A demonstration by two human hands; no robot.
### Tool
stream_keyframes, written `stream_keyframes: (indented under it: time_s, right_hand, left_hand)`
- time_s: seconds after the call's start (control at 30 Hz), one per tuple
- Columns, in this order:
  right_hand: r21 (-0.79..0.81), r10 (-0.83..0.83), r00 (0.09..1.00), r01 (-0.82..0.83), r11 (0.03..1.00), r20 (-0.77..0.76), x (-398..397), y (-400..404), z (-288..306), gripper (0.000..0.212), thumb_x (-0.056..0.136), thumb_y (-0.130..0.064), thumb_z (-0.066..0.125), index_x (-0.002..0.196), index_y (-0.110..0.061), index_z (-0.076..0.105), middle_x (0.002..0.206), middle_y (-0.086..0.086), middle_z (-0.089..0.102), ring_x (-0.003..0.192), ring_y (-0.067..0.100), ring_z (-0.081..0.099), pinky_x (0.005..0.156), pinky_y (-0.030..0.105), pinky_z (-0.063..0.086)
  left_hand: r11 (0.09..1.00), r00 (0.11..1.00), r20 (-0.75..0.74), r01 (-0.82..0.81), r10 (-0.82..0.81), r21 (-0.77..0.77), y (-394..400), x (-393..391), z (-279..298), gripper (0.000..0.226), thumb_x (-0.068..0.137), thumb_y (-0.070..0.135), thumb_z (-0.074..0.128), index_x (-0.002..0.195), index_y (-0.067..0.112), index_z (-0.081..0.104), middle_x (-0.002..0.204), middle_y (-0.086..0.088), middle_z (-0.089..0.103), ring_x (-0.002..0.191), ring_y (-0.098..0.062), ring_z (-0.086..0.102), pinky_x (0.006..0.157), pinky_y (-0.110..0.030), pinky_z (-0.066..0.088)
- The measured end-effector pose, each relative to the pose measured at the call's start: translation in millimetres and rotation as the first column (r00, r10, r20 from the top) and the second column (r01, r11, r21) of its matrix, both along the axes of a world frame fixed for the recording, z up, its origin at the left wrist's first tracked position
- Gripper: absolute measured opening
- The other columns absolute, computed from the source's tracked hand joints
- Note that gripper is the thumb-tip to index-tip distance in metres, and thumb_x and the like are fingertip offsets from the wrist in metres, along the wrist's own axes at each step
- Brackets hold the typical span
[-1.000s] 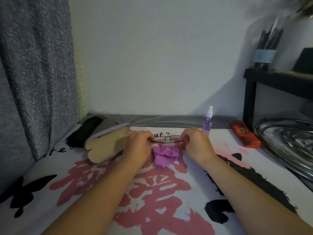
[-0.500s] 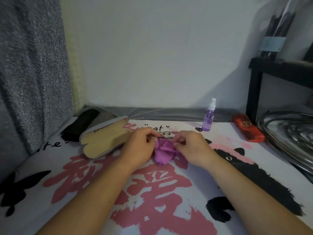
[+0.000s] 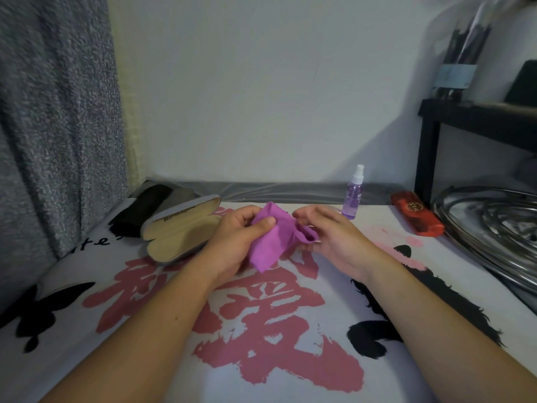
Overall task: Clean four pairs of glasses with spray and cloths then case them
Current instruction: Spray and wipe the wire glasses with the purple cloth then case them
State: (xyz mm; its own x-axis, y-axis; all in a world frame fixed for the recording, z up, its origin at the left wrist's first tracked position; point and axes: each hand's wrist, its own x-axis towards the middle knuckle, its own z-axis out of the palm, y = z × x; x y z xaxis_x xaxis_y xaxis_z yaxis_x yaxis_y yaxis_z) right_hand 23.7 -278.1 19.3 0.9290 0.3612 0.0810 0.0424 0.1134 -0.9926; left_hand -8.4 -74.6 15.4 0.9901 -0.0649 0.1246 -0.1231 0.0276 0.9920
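A purple cloth [image 3: 271, 239] hangs between both hands above the printed table cover. My left hand [image 3: 235, 237] grips its upper left part, thumb pressed on the fabric. My right hand [image 3: 328, 231] holds the cloth's right end with curled fingers. The thin-framed glasses are hidden, and I cannot tell whether they are wrapped in the cloth. An open glasses case [image 3: 181, 229] with a beige lining lies just left of my left hand. A purple spray bottle [image 3: 352, 194] stands upright behind my right hand.
Dark closed cases [image 3: 142, 209] lie behind the open case at the back left. A red case [image 3: 417, 213] lies at the back right, next to a metal tray [image 3: 491, 228] and a black shelf [image 3: 476, 117]. A grey curtain [image 3: 55, 126] hangs at left.
Both hands have lifted the purple cloth off the table and bunched it between them. The glasses, seen held between the hands earlier, are no longer visible.
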Motion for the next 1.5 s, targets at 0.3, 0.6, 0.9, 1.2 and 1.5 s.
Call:
stream_keyframes:
  time_s: [0.3,0.6,0.9,1.2,1.5]
  right_hand:
    - [-0.235,0.185,0.97,-0.144,0.961,0.159,-15.1,5.8,-0.8,0.055,0.086,-0.04,0.074,0.136,-0.025,0.056,0.123,0.02,0.066,0.114,0.048,0.061,0.104,0.067,0.043]
    - [-0.286,0.127,0.946,-0.038,0.957,0.299,-19.9,9.7,13.3,0.037,0.082,-0.019,0.07,0.118,-0.026,0.063,0.103,0.015,0.068,0.093,0.017,0.066,0.088,0.044,0.055]
    - [-0.375,0.165,0.913,-0.015,0.927,0.373,-36.2,2.8,94.6,0.031,0.081,0.011,0.054,0.094,-0.011,0.072,0.089,0.019,0.074,0.075,0.032,0.069,0.074,0.046,0.053]
    - [-0.432,0.346,0.93,-0.264,0.862,0.124,-63.7,-3.0,89.9,0.017,0.092,-0.015,0.07,0.108,-0.01,0.068,0.093,0.012,0.072,0.084,0.026,0.067,0.078,0.038,0.052]
    - [-0.161,0.239,0.971,-0.234,0.959,0.012,-83.8,38.7,73.3,0.021,0.096,-0.008,0.062,0.111,0.007,0.067,0.097,0.012,0.071,0.089,0.023,0.068,0.081,0.032,0.052]
  left_hand:
    - [0.997,0.995,0.074,0.064,-0.067,0.042,-1.2,-1.0,1.0,0.033,0.089,0.033,0.069,0.099,0.001,0.075,0.102,-0.037,0.064,0.087,-0.036,0.064,0.085,-0.051,0.05]
    - [0.983,0.985,0.053,0.158,-0.163,0.091,-4.4,-15.4,21.6,0.021,0.095,0.003,0.06,0.109,0.005,0.076,0.11,-0.019,0.074,0.111,-0.037,0.068,0.101,-0.047,0.053]
    - [0.976,0.976,0.168,0.104,-0.136,0.19,27.1,-33.7,127.7,0.009,0.084,0.005,0.073,0.082,0.014,0.071,0.074,-0.003,0.069,0.066,-0.009,0.063,0.061,-0.018,0.053]
    - [0.935,0.965,-0.04,0.26,-0.258,0.242,58.2,-57.2,114.1,0.01,0.074,0.017,0.077,0.082,0.017,0.071,0.076,-0.001,0.065,0.069,-0.01,0.06,0.059,-0.019,0.051]
    - [0.941,0.9,-0.278,0.308,-0.335,-0.139,45.9,-48.6,97.9,0.044,0.09,0.033,0.071,0.128,0.014,0.062,0.126,-0.01,0.06,0.108,-0.027,0.065,0.093,-0.039,0.057]
